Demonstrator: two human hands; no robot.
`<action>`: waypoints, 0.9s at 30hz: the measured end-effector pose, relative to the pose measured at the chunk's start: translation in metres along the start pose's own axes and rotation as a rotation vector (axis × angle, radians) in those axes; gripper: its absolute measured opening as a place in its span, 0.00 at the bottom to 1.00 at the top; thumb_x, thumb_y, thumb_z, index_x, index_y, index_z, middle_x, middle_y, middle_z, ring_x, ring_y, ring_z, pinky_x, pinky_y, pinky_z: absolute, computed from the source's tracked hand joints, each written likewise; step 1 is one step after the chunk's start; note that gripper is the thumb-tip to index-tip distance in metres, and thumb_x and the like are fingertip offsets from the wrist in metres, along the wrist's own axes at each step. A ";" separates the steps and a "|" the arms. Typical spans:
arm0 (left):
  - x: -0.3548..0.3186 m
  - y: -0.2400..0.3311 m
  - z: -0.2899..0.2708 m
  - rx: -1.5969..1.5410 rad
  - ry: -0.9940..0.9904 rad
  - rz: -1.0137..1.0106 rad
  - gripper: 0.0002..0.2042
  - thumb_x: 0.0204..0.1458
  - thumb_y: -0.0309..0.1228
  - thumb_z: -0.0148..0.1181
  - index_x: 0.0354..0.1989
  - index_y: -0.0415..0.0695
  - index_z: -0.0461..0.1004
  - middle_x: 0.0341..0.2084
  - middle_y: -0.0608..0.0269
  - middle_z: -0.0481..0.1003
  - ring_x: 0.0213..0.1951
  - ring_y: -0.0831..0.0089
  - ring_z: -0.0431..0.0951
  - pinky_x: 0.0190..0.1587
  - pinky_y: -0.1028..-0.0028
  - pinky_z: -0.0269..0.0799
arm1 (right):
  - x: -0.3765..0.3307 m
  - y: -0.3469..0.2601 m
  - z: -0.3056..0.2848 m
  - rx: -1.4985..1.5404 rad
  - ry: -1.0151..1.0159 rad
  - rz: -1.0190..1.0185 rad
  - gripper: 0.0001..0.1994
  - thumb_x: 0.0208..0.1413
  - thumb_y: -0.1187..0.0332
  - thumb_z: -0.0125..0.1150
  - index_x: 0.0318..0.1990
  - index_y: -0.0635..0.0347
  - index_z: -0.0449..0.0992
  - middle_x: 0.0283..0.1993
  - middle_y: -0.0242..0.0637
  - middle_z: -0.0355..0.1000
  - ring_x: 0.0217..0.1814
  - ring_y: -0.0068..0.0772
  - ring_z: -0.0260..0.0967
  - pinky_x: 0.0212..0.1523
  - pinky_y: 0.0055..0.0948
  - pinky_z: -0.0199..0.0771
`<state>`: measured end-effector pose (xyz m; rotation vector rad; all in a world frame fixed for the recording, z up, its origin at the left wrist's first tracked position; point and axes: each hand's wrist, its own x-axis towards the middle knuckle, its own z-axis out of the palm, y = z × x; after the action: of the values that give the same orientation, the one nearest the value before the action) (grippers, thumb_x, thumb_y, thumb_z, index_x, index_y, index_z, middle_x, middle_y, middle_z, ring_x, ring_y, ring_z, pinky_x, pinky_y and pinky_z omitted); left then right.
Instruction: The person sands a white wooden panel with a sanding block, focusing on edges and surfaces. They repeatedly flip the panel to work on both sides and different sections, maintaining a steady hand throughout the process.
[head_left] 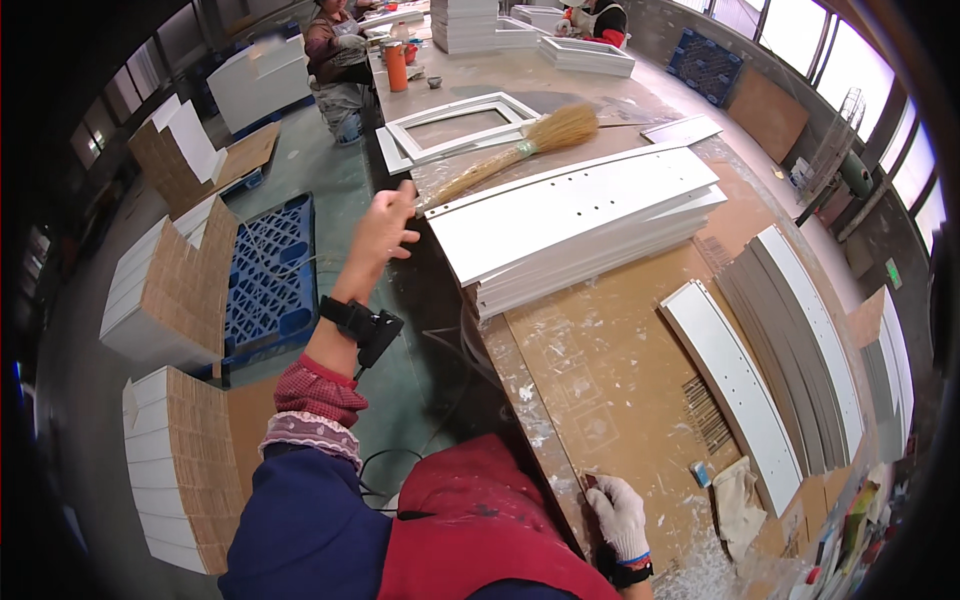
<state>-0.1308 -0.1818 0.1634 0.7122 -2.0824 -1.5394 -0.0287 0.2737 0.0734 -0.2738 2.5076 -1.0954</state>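
Left hand (385,228) bare, raised over the near edge of the bench (620,350), fingers closed around the thin end of a straw brush (500,160). Brush lying slanted, with its fan of pale bristles reaching past the far end of the stack of white panels (570,215) and almost up to the white frame (460,125) behind. Right hand (620,515) in a white knitted glove, low at the bench edge, fingers curled. Hard to tell whether anything is gripped there; only a small brown tip visible just beside the glove.

For a good sweep, probably best to hold the handle lightly and let only the bristle tips touch. Better to draw along the length of the top panel, not across, so that dust leaves at the short end and does not fall between the layers. No hard pressing — painted faces likely to scratch.

Panels long, flat and slightly curved, smooth matt white, with small drilled holes in a row, stacked with their edges a little stepped. Bench top of brown board, rough and full of white paint marks. To the right, one curved white panel (740,390) lying alone, next to a set of grey curved strips (790,340) — thin, standing close together. A crumpled pale rag (738,500) near the right hand.
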 end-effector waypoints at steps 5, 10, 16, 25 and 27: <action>0.026 -0.030 0.032 0.322 0.010 0.378 0.31 0.44 0.47 0.65 0.50 0.36 0.68 0.41 0.50 0.75 0.42 0.61 0.76 0.34 0.68 0.75 | 0.007 -0.013 0.003 0.006 -0.022 -0.041 0.11 0.50 0.65 0.58 0.40 0.59 0.76 0.36 0.46 0.74 0.39 0.44 0.72 0.41 0.34 0.70; 0.043 -0.036 0.002 -0.159 -0.061 -0.035 0.12 0.54 0.33 0.53 0.38 0.36 0.73 0.32 0.51 0.78 0.23 0.69 0.79 0.23 0.77 0.75 | -0.004 0.011 -0.002 0.081 0.112 0.049 0.11 0.50 0.67 0.58 0.41 0.60 0.76 0.34 0.45 0.74 0.38 0.39 0.73 0.42 0.31 0.70; -0.010 -0.112 -0.015 -0.273 -0.250 -0.130 0.09 0.55 0.34 0.53 0.28 0.41 0.70 0.17 0.66 0.70 0.19 0.79 0.70 0.21 0.81 0.68 | -0.016 0.046 -0.041 0.128 0.356 0.131 0.09 0.51 0.68 0.60 0.37 0.63 0.75 0.30 0.44 0.73 0.34 0.35 0.72 0.37 0.30 0.71; -0.091 -0.021 0.190 0.207 -1.376 -0.106 0.19 0.55 0.34 0.55 0.52 0.36 0.68 0.44 0.59 0.74 0.44 0.76 0.73 0.42 0.76 0.71 | -0.003 0.108 -0.117 0.203 0.769 0.268 0.13 0.51 0.68 0.59 0.42 0.65 0.73 0.34 0.38 0.74 0.35 0.26 0.70 0.38 0.27 0.70; -0.073 -0.032 0.243 -0.030 -1.148 -0.168 0.25 0.54 0.34 0.55 0.57 0.32 0.62 0.52 0.50 0.69 0.52 0.66 0.71 0.51 0.71 0.68 | 0.000 0.123 -0.144 -0.040 0.994 0.307 0.13 0.52 0.65 0.56 0.42 0.63 0.74 0.37 0.44 0.75 0.39 0.37 0.73 0.41 0.33 0.70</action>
<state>-0.2237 0.0335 0.0626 -0.1144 -2.7600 -2.4165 -0.0924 0.4521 0.0726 0.8260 3.2211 -1.2283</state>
